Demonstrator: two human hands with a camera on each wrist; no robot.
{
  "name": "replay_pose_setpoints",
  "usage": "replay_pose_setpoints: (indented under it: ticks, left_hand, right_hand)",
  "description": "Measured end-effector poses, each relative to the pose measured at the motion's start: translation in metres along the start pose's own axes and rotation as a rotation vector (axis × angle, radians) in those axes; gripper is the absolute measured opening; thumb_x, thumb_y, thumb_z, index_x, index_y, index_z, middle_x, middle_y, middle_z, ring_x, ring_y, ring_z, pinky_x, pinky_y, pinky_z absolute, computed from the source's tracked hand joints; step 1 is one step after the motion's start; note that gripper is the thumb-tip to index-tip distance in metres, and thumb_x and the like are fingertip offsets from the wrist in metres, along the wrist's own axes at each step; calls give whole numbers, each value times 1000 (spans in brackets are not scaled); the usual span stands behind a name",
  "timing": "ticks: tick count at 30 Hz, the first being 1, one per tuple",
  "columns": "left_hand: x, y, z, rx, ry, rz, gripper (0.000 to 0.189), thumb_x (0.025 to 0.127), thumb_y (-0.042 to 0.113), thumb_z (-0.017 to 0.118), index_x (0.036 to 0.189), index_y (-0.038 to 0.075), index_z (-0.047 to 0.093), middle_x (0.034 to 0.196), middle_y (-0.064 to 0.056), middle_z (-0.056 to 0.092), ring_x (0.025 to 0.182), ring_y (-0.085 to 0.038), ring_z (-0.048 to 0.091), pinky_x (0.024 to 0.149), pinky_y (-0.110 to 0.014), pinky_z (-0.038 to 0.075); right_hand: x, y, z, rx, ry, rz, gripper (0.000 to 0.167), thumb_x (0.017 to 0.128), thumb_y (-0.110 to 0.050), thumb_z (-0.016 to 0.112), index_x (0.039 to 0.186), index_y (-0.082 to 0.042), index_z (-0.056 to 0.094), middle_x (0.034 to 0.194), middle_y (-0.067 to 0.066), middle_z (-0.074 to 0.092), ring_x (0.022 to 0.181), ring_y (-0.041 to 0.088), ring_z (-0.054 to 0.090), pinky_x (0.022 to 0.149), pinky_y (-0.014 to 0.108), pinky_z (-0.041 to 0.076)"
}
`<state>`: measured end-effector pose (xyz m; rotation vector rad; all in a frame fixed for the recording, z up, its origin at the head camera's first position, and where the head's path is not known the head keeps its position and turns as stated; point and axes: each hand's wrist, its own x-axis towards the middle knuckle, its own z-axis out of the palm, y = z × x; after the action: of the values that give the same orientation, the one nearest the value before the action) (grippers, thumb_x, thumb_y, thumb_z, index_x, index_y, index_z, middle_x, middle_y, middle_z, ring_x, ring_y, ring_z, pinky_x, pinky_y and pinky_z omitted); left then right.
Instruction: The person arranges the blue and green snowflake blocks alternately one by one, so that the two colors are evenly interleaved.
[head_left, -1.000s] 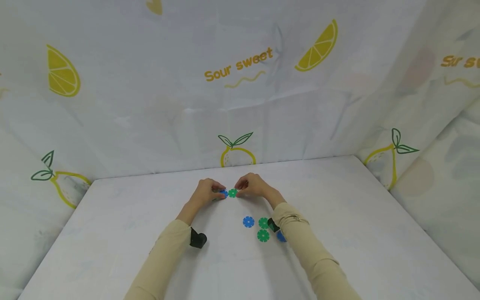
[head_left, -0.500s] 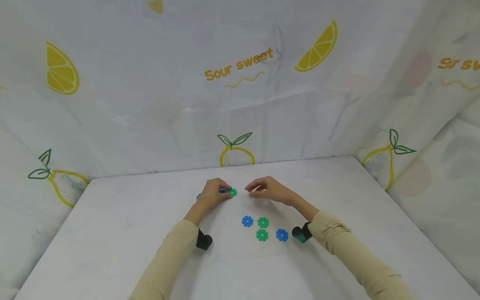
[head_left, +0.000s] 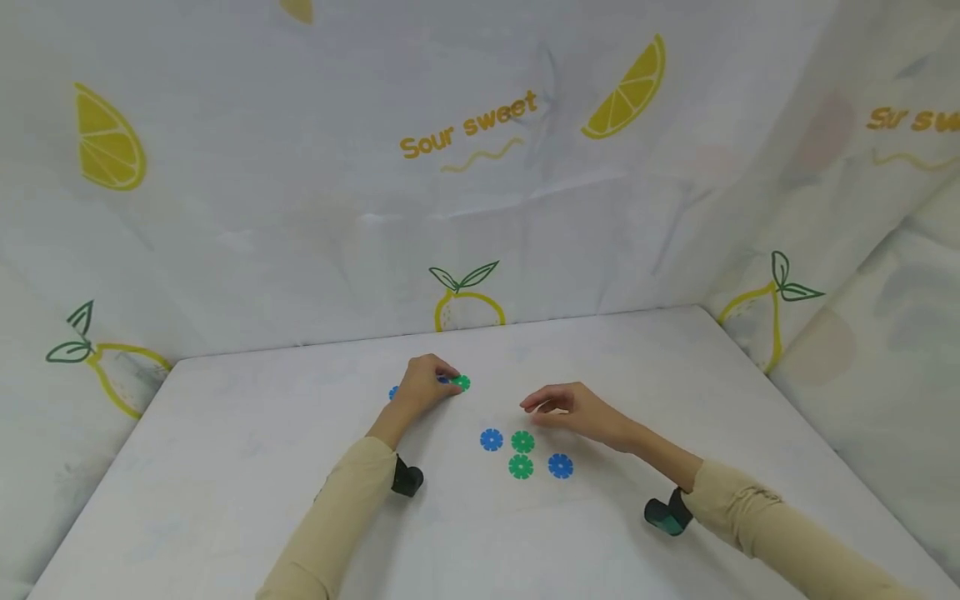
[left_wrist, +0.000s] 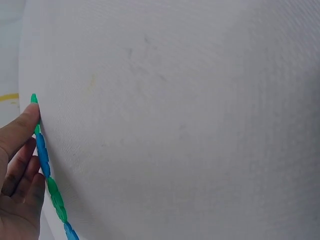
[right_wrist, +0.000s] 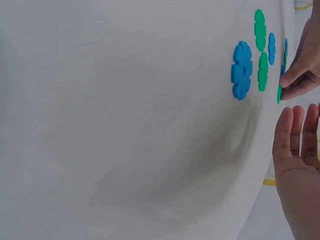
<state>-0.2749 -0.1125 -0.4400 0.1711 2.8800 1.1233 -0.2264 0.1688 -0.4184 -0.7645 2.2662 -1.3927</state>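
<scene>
A row of notched plastic discs lies near the far side of the table, blue and green by turns and joined edge to edge. My left hand (head_left: 422, 388) pinches the green disc (head_left: 462, 382) at its right end, thumb on one face. In the left wrist view a blue disc (left_wrist: 43, 155), a green disc (left_wrist: 56, 200) and another blue disc (left_wrist: 71, 231) follow along the row. Holding nothing, my right hand (head_left: 585, 414) hovers over the table with relaxed fingers, just behind and right of the loose discs.
Loose on the white table lie a blue disc (head_left: 491, 439), a green disc (head_left: 522, 442), a second green disc (head_left: 521, 467) and another blue disc (head_left: 560, 466). A printed white cloth (head_left: 337, 250) rises behind the table's back edge.
My right hand has let go of the green disc and drawn back to the right, toward the loose discs. My left hand has shifted right along the row onto that green disc.
</scene>
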Motion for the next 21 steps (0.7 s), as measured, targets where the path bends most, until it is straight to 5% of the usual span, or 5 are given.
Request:
replay_pose_setpoints:
  ticks: [7,21]
  left_hand:
    - [1,0,0,5,-7,-15,21,80,13,78,99,7,74,104,-7,64,106,-25,58,94,-37,48]
    - [0,3,-2,14,-21,-19,20,80,12,78,99,7,73,104,-7,63,106,-25,58,94,-37,47]
  right_hand:
    - [-28,11,-1,77,41,10,34,92,-16,65,120,3,62,119,18,63,107,25,60,87,19,50]
    - [-53,28,0,143,-49,-4,34,85,-5,71,116,8,62,118,24,62,107,20,63,90,24,50]
